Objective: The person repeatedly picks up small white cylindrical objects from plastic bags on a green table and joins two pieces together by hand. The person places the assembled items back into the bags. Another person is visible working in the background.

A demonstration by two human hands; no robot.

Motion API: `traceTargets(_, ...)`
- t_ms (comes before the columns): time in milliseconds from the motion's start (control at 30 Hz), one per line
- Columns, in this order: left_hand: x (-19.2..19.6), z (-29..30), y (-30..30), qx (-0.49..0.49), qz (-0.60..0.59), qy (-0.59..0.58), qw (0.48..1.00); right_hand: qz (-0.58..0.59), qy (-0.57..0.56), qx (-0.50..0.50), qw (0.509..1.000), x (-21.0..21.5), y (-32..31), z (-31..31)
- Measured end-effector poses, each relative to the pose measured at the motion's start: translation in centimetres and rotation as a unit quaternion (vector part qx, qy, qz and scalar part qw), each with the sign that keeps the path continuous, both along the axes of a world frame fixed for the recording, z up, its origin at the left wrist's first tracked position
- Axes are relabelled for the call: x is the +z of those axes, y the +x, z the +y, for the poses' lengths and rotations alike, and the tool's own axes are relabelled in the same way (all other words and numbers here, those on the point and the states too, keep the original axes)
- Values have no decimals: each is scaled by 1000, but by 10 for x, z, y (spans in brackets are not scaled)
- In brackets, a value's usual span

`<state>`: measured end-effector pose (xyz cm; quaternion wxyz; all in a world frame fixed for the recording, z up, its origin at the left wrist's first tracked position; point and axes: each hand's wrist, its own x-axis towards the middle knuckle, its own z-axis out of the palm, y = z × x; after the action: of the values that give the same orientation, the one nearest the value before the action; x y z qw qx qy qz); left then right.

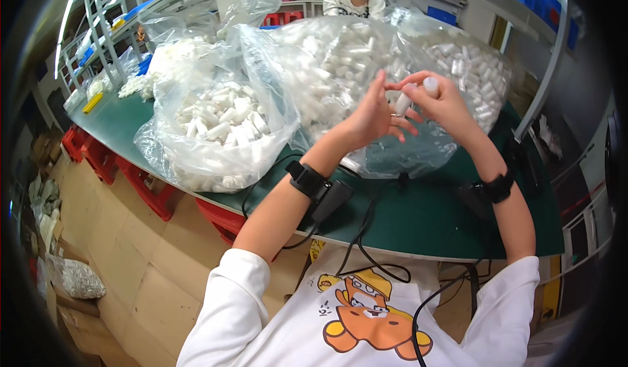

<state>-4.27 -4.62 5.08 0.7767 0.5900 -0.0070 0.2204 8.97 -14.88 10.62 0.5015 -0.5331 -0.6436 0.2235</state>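
Observation:
My right hand is closed, its fingers pinching small white plastic tubes. One white tube points down between my two hands, and the rounded end of another white piece shows above the right fingers. Close beside it is my left hand, fingers spread apart around the lower tube; whether they touch it is hard to tell. Both hands are raised over a large clear plastic bag filled with similar white tubes. To the left, an open clear bag holds a heap of white cylindrical pieces.
The bags stand on a green table; black cables run over its front edge. Red stools are under the left side. Another person sits across the table. A metal post rises at right.

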Motion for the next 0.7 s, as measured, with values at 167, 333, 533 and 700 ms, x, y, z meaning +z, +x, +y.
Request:
traceTargets(167,-36,21,15,318,93,370,868,-72,113,41,990,56,-60,4)
traceTargets(333,-67,33,13,348,170,611,690,-96,36,247,963,70,-138,76)
traceTargets(533,-76,35,17,303,61,681,663,-107,-131,214,962,82,-191,89)
traceTargets(700,-76,36,20,151,204,641,724,-106,-20,256,961,76,-149,85)
